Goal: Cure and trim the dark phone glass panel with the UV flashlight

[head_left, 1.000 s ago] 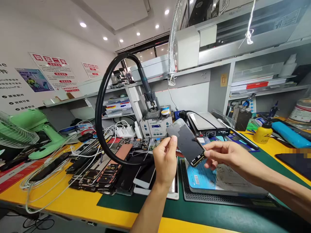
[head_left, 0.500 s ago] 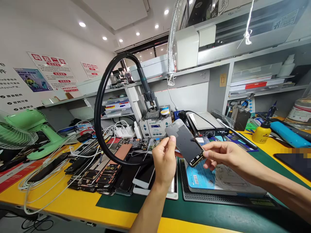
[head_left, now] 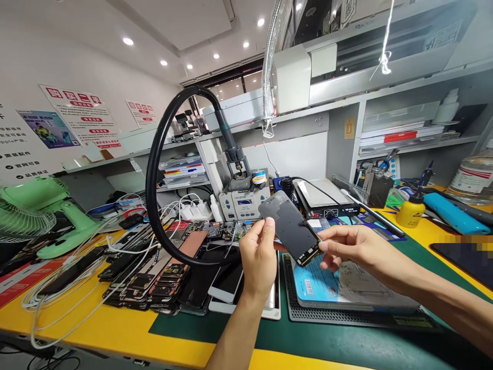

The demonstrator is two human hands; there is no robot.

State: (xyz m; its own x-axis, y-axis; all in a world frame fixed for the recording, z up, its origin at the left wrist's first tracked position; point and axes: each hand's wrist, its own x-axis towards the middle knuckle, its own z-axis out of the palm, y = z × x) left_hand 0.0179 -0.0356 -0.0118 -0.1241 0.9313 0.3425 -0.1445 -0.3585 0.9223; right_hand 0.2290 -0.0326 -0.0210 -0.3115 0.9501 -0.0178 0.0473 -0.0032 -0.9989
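Note:
A phone screen assembly [head_left: 295,226], dark-backed with small connectors along its lower edge, is held tilted in the air between both hands. My left hand [head_left: 259,254] pinches its left edge, thumb on the near face. At the lower right corner, my right hand [head_left: 346,245] grips it between thumb and fingers. Below it lies a blue-and-white box [head_left: 346,288] on a dark perforated tray [head_left: 296,308]. Behind my left forearm, a white-framed tablet [head_left: 275,308] and a white phone [head_left: 225,285] lie partly hidden.
Stacks of phone parts [head_left: 169,282] and white cables [head_left: 50,288] cover the left side. A black hose [head_left: 150,180] arches from a soldering station [head_left: 241,203]. A green fan [head_left: 50,216] stands far left; a yellow bottle [head_left: 410,211] stands right, on the bench with a green mat [head_left: 215,329].
The whole view has shifted slightly, so the scene sits a little further left. Both hands keep the same grip on the phone screen assembly.

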